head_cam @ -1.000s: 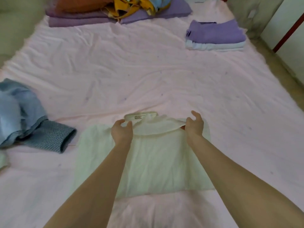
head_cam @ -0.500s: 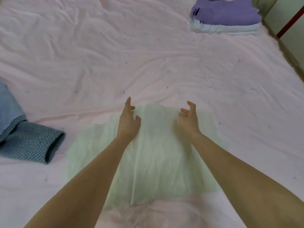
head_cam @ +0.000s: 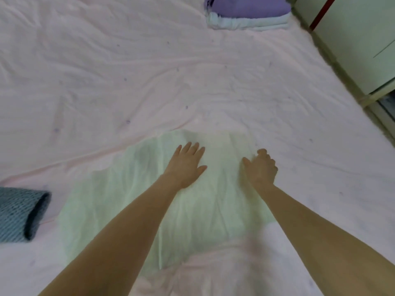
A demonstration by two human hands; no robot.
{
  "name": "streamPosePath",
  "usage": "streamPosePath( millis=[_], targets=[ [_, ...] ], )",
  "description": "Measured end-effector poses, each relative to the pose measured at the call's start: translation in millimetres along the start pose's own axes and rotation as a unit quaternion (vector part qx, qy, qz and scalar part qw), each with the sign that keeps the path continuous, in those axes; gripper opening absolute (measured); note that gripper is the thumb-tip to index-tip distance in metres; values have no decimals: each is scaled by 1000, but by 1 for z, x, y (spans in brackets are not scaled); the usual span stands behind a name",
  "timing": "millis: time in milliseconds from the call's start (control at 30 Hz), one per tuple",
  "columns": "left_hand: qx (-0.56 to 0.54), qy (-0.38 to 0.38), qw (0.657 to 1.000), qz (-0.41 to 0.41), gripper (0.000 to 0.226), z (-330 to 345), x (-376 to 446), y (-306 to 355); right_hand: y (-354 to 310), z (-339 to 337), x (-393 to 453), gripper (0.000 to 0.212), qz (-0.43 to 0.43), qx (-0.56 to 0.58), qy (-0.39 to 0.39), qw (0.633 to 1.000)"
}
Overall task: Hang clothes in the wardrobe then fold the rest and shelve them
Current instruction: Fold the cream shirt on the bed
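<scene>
A pale green garment (head_cam: 119, 193) lies spread flat on the pink bedsheet (head_cam: 149, 71), close in front of me. My left hand (head_cam: 187, 164) rests palm down on its upper middle, fingers extended and together. At the garment's upper right edge, my right hand (head_cam: 261, 167) has its fingers curled; whether it pinches the cloth is unclear. A stack of folded clothes, purple on top of light blue (head_cam: 248, 16), sits at the far right of the bed.
A teal knitted sleeve (head_cam: 21, 212) lies at the left edge of view. A pale green wardrobe or cabinet (head_cam: 359, 39) with a dark red strip stands along the bed's right side.
The collar part has been folded down out of sight and both hands let go of it. My left hand now lies flat on the garment; the view has tilted down and rightward.
</scene>
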State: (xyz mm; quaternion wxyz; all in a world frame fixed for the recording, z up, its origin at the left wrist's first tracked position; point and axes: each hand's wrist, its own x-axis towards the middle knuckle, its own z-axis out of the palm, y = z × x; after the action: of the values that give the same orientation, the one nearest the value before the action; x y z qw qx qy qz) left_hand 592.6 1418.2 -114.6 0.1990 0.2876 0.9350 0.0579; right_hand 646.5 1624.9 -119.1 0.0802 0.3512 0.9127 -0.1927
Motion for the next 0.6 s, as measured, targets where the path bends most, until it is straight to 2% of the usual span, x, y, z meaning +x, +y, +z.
streamPosePath(
  millis=[67, 133, 267, 367, 433, 500, 567, 600],
  targets=[
    [0, -11, 1000, 19, 65, 5, 11, 23, 14, -4, 10, 25, 0, 36, -20, 999],
    [-8, -17, 1000, 22, 70, 17, 14, 37, 20, -4, 7, 11, -30, 91, 4, 995],
    [1, -40, 999, 35, 77, 46, 20, 72, 46, -7, 1, 11, -48, 141, 68, 987],
    [19, -32, 999, 18, 78, 58, 31, 88, 68, -7, 3, 29, -64, 144, 26, 987],
    [31, -26, 999, 1, 78, 64, 38, 90, 79, 1, -4, 45, -167, 43, 63, 983],
    [38, -26, 999, -6, 76, 67, 43, 88, 89, 12, -14, 54, -280, -69, 67, 955],
    [48, -24, 999, -5, 72, 65, 45, 86, 99, 22, -19, 64, -318, -156, -29, 935],
    [46, -21, 999, -11, 69, 63, 46, 85, 104, 27, -19, 70, -307, -189, -70, 930]
  ],
)
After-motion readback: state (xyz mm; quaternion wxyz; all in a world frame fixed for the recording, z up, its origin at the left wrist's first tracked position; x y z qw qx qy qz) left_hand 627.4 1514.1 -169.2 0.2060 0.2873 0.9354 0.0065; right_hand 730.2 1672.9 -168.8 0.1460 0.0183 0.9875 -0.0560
